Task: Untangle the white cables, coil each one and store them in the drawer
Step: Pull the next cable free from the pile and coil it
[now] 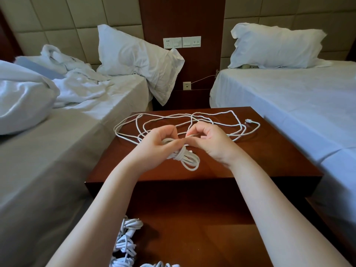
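- Nearest, the open drawer already holds several coiled cables, bunched along its left side.
- Above the front half of the nightstand top, the left hand grips the upper end of a half-tied bundle, whose loops hang down towards the front edge.
- The right hand pinches a strand just beside the left hand's fingertips, apparently the tail being wrapped round the bundle.
- To finish well, I would keep the left grip firm so the loops stay together, pull each turn snug — not tight enough to kink it — and tuck the end under.
- Beyond both hands, a loose cable sprawls in wide loops to the far edge, its plug near the far right corner — still to be coiled.
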A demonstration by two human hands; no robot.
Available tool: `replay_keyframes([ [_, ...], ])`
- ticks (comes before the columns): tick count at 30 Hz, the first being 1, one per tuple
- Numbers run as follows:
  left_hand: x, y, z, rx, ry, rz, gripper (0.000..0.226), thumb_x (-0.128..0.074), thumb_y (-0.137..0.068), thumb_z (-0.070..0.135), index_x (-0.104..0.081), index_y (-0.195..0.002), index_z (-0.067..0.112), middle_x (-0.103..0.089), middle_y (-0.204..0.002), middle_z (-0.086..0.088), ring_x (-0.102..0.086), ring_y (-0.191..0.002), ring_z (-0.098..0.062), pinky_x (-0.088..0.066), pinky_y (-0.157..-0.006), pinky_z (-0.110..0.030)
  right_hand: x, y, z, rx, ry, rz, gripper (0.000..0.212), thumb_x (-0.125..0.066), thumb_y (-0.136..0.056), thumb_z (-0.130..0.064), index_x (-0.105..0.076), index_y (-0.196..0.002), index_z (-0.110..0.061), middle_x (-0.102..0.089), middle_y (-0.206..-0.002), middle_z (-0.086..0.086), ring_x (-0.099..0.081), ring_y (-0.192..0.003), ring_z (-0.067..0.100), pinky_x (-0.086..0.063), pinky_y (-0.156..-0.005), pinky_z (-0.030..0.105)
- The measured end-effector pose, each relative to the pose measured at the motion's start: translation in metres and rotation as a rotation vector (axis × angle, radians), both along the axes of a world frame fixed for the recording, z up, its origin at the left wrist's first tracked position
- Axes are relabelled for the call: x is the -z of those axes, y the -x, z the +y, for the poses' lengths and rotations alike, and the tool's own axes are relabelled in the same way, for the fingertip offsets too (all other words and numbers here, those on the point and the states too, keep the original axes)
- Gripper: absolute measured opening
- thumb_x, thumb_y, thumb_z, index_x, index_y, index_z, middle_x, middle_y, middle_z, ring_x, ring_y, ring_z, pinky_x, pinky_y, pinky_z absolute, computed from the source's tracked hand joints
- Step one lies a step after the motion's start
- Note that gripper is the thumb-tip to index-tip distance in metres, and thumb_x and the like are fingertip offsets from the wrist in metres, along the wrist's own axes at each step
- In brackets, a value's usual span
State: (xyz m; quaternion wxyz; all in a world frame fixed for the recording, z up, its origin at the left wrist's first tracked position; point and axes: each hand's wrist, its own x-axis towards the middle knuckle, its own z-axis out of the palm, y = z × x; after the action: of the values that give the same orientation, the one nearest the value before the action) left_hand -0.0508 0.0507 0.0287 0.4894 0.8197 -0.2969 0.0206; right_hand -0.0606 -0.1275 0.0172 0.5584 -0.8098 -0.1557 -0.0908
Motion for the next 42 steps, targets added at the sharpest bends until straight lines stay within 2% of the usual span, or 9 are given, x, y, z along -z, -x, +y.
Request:
replay_keyframes([
  [5, 0.008, -0.006, -0.003, -0.284, -0.17, -0.193, 0.018, -0.059, -0.092, 0.028, -0.05, -0.077, 0.023, -0.054, -0.068, 0.009, -0.047, -0.056, -0.003, -0.036, -0.052, -0.02, -0.001, -0.003, 0.008, 0.107, 0.161, -0.058, 0.01, -0.062, -0.093, -0.018, -0.069, -0.087, -0.02, -0.063, -0.096, -0.002, -0.059, -0.094, 0.013, -0.044, -0.08, 0.023],
  [10, 0.019, -0.012, -0.001, -0.516, -0.197, -0.382, 0.022, -0.053, -0.095, 0.027, -0.069, -0.094, 0.012, -0.062, -0.072, 0.001, -0.061, -0.068, -0.019, -0.041, -0.058, -0.027, -0.007, 0.003, 0.015, 0.185, 0.313, -0.119, 0.019, -0.052, -0.099, -0.016, -0.069, -0.107, -0.017, -0.062, -0.104, -0.005, -0.056, -0.097, 0.008, -0.042, -0.076, 0.014],
  [16, 0.021, -0.02, 0.007, -0.699, -0.069, -0.453, 0.026, -0.053, -0.096, 0.026, -0.065, -0.084, 0.006, -0.061, -0.068, -0.005, -0.054, -0.069, -0.024, -0.033, -0.061, -0.029, -0.01, 0.01, 0.029, 0.156, 0.28, -0.099, 0.012, -0.058, -0.095, -0.027, -0.069, -0.091, -0.024, -0.064, -0.074, -0.012, -0.064, -0.075, 0.011, -0.053, -0.073, 0.029],
  [22, 0.011, -0.019, -0.003, -0.743, 0.203, -0.238, 0.037, -0.049, -0.096, 0.021, -0.052, -0.063, 0.005, -0.043, -0.052, 0.002, -0.039, -0.053, -0.013, -0.029, -0.052, -0.02, 0.0, 0.007, 0.036, 0.104, 0.202, -0.03, 0.015, -0.061, -0.094, -0.028, -0.074, -0.092, -0.019, -0.07, -0.072, -0.011, -0.066, -0.067, 0.002, -0.051, -0.072, 0.018],
  [24, 0.01, -0.018, -0.007, -0.709, 0.358, -0.133, 0.039, -0.049, -0.095, 0.024, -0.049, -0.059, 0.011, -0.045, -0.053, 0.0, -0.043, -0.055, -0.018, -0.035, -0.055, -0.03, 0.001, 0.006, 0.038, 0.131, 0.163, -0.059, 0.016, -0.062, -0.093, -0.026, -0.075, -0.091, -0.017, -0.068, -0.068, -0.014, -0.063, -0.065, -0.002, -0.047, -0.066, 0.013],
  [28, 0.005, -0.013, -0.014, -0.528, 0.595, 0.109, 0.035, -0.046, -0.098, 0.019, -0.048, -0.064, 0.013, -0.049, -0.05, 0.002, -0.041, -0.04, -0.011, -0.032, -0.041, -0.023, 0.0, 0.006, 0.034, 0.178, 0.048, -0.111, 0.01, -0.066, -0.091, -0.022, -0.07, -0.097, -0.015, -0.073, -0.081, -0.007, -0.068, -0.074, 0.003, -0.055, -0.079, 0.026],
  [35, 0.0, -0.017, -0.004, -0.376, 0.516, 0.413, 0.034, -0.042, -0.099, 0.015, -0.048, -0.067, 0.006, -0.035, -0.041, -0.002, -0.025, -0.027, -0.008, -0.016, -0.035, -0.014, -0.003, 0.009, 0.032, 0.147, -0.072, -0.116, 0.034, -0.072, -0.086, -0.021, -0.046, -0.107, -0.02, -0.072, -0.085, -0.003, -0.07, -0.079, 0.007, -0.057, -0.079, 0.025],
  [38, -0.007, -0.015, -0.001, -0.389, 0.484, 0.442, 0.033, -0.045, -0.098, 0.014, -0.049, -0.066, 0.005, -0.038, -0.041, -0.003, -0.027, -0.026, -0.007, -0.019, -0.034, -0.013, -0.006, 0.01, 0.03, 0.086, 0.002, -0.08, 0.039, -0.07, -0.087, -0.022, -0.052, -0.121, -0.021, -0.073, -0.085, -0.006, -0.07, -0.077, 0.003, -0.054, -0.073, 0.014],
  [42, -0.008, -0.011, -0.001, -0.403, 0.396, 0.328, 0.041, -0.048, -0.097, 0.029, -0.065, -0.064, 0.013, -0.057, -0.053, 0.0, -0.05, -0.048, -0.009, -0.041, -0.047, -0.02, -0.009, 0.01, 0.027, 0.1, -0.023, -0.012, 0.019, -0.069, -0.088, -0.026, -0.059, -0.101, -0.018, -0.073, -0.076, -0.002, -0.069, -0.069, 0.005, -0.046, -0.061, 0.005],
])
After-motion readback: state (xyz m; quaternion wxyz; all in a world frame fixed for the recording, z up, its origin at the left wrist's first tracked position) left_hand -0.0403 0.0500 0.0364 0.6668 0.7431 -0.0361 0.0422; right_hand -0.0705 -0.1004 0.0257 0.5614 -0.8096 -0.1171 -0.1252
